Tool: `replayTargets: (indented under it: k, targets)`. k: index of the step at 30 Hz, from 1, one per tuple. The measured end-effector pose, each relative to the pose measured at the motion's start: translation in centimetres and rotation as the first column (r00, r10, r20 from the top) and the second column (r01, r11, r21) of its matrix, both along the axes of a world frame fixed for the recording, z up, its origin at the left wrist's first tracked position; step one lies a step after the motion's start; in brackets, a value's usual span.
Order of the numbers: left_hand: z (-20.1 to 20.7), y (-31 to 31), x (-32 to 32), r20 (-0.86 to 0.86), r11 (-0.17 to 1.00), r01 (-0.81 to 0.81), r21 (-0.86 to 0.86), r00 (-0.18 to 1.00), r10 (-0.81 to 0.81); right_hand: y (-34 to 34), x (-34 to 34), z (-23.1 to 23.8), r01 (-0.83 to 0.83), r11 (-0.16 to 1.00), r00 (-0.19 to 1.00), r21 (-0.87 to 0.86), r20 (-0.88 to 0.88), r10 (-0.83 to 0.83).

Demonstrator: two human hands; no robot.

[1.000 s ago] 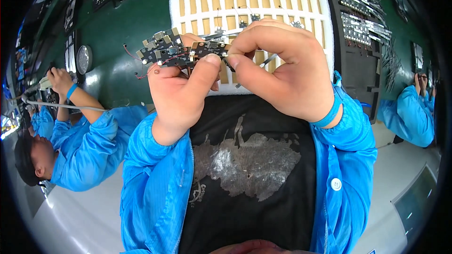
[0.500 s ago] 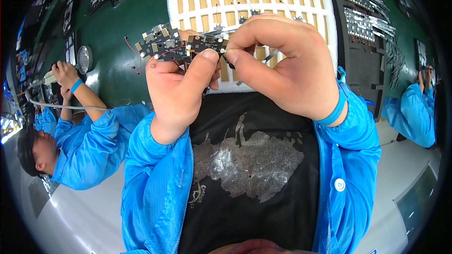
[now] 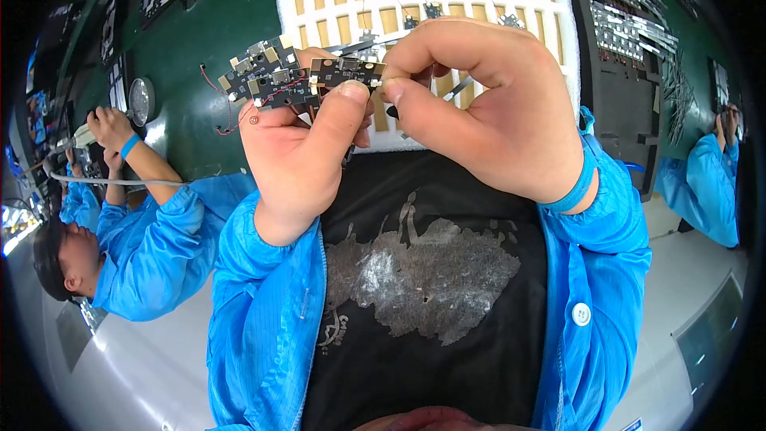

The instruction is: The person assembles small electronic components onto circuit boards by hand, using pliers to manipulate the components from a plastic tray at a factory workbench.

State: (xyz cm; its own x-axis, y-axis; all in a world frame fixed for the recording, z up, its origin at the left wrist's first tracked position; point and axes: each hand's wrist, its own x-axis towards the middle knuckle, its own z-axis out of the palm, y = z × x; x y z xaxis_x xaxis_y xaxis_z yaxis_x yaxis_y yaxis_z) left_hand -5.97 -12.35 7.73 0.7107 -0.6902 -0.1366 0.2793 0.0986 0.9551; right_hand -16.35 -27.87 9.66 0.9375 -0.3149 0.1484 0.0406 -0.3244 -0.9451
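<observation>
A fanned bunch of small black circuit boards (image 3: 271,80) with thin red wires is gripped in my left hand (image 3: 299,144). Its thumb presses on the front board (image 3: 343,70), which lies furthest right in the bunch. Thumb and forefinger of my right hand (image 3: 487,104) pinch together at that board's right end, by a small white connector. Whatever lies between those fingertips is too small to make out. A black-tipped piece (image 3: 392,111) shows just below the pinch, and dark flat strips run behind the fingers.
Beneath my hands lies a white foam tray (image 3: 351,9) with tan slots and a few small boards on it. To the right, a dark tray (image 3: 618,104) bears rows of boards with strips. Co-workers in blue (image 3: 159,247) sit at both sides of the green table (image 3: 239,0).
Both hands keep nearly the same pose at the front board. The bunch in my left hand has shifted slightly left, and the foam tray appears a little higher in view.
</observation>
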Motion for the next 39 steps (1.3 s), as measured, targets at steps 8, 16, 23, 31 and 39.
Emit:
replayTargets:
  k: [8, 16, 23, 31, 39]
  targets:
    - [-0.3, -0.1, 0.0, 0.061, 1.0, 0.001, -0.026, 0.998, 0.001, 0.2, 0.1, 0.0, 0.046, 0.996, 0.999, -0.075, -0.001, -0.046]
    - [-0.3, -0.2, 0.1, 0.197, 1.0, -0.02, -0.022, 0.98, 0.024, 0.3, 0.1, -0.1, 0.077, 0.96, 0.996, -0.27, 0.07, -0.06]
    - [-0.4, -0.2, -0.2, 0.273, 0.998, -0.047, -0.038, 0.96, 0.056, 0.7, 0.1, 0.1, 0.084, 0.949, 0.995, -0.303, 0.07, -0.065]
    - [-1.0, -0.2, -0.3, 0.307, 0.994, -0.058, -0.093, 0.948, 0.084, 1.1, 0.0, 0.0, 0.124, 0.955, 0.992, -0.27, 0.069, -0.109]
    - [-1.5, -0.2, -0.2, 0.352, 0.991, -0.022, -0.133, 0.933, 0.068, 1.2, -0.1, -0.3, 0.147, 0.953, 0.989, -0.265, 0.049, -0.139]
